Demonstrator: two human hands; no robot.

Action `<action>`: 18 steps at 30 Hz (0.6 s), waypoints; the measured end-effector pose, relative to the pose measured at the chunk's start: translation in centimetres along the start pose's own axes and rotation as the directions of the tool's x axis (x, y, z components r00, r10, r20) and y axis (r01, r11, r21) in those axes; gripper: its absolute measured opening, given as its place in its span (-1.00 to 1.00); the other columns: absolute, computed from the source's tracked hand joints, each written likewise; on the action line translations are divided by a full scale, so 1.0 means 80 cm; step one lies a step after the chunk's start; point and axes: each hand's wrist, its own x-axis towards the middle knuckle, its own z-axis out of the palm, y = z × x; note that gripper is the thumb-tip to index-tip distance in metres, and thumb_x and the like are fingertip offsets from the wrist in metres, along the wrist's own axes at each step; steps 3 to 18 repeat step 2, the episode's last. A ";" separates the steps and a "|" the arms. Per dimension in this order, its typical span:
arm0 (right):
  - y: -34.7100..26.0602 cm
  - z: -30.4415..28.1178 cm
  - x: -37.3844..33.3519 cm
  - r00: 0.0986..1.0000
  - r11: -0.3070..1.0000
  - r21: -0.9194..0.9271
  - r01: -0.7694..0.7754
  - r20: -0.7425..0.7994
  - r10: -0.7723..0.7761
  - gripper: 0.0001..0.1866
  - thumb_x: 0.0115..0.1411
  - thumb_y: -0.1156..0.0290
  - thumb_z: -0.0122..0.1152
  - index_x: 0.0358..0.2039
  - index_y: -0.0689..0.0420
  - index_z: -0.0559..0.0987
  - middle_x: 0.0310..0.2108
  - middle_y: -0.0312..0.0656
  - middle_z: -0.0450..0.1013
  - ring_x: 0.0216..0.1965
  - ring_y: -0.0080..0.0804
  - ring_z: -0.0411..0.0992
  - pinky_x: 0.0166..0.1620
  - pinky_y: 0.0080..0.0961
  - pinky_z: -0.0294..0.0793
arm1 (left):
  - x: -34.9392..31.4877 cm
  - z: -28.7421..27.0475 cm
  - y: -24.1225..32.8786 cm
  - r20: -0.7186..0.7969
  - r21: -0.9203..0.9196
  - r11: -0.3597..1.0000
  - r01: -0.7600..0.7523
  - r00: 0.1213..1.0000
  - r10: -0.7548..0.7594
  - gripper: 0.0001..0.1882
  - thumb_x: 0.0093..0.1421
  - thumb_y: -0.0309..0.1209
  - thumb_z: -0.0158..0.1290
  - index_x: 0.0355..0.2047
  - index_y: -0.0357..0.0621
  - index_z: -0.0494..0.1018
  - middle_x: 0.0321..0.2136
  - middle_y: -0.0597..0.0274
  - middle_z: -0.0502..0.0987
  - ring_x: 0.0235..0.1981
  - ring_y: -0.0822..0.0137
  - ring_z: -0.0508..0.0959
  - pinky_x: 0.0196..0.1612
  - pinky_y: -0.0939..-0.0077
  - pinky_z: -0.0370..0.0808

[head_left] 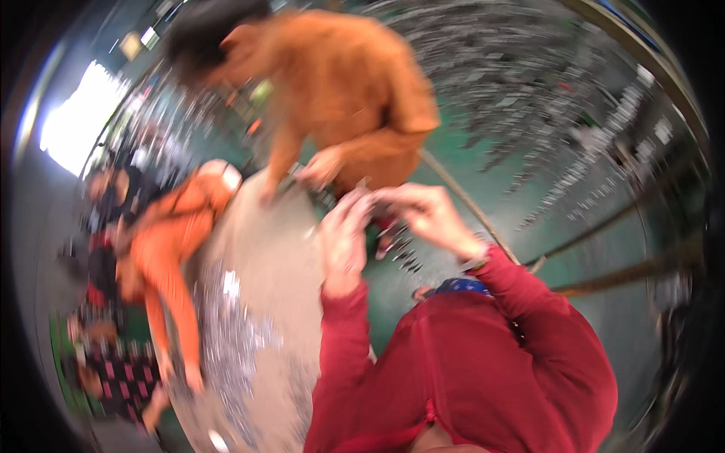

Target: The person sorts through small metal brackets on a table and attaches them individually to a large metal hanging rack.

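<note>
Seemingly light and stiff, the small metal part is pinched at its ends between left hand and right hand, though blur hides detail.

Heavy motion blur smears the whole view, worst toward the rim, where small parts streak into arcs. A blown-out window glares at the upper left. Light is otherwise soft and even, shadows faint, and the fisheye bends edges into a dark border

Factory floor, green floor, parts-strewn worktable (several workers)
</note>
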 end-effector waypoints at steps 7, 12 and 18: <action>-0.005 -0.046 -0.006 0.987 0.997 0.000 0.081 -0.139 -0.081 -0.64 0.05 0.68 -0.07 -0.14 0.15 0.52 -0.28 -0.16 0.48 -0.24 -0.48 0.46 -0.30 -0.60 0.48 | 0.034 0.056 -0.016 0.110 0.058 0.998 0.021 0.994 -0.027 -0.74 0.13 -0.52 -0.01 -0.16 -0.38 0.38 -0.22 0.10 0.47 -0.18 0.30 0.47 -0.20 0.36 0.43; -0.005 -0.046 -0.006 0.987 0.997 0.000 0.081 -0.139 -0.081 -0.64 0.05 0.68 -0.07 -0.14 0.15 0.52 -0.28 -0.16 0.48 -0.24 -0.48 0.46 -0.30 -0.60 0.48 | 0.034 0.056 -0.016 0.110 0.058 0.998 0.021 0.994 -0.027 -0.74 0.13 -0.52 -0.01 -0.16 -0.38 0.38 -0.22 0.10 0.47 -0.18 0.30 0.47 -0.20 0.36 0.43; -0.005 -0.046 -0.006 0.987 0.997 0.000 0.081 -0.139 -0.081 -0.64 0.05 0.68 -0.07 -0.14 0.15 0.52 -0.28 -0.16 0.48 -0.24 -0.48 0.46 -0.30 -0.60 0.48 | 0.034 0.056 -0.016 0.110 0.058 0.998 0.021 0.994 -0.027 -0.74 0.13 -0.52 -0.01 -0.16 -0.38 0.38 -0.22 0.10 0.47 -0.18 0.30 0.47 -0.20 0.36 0.43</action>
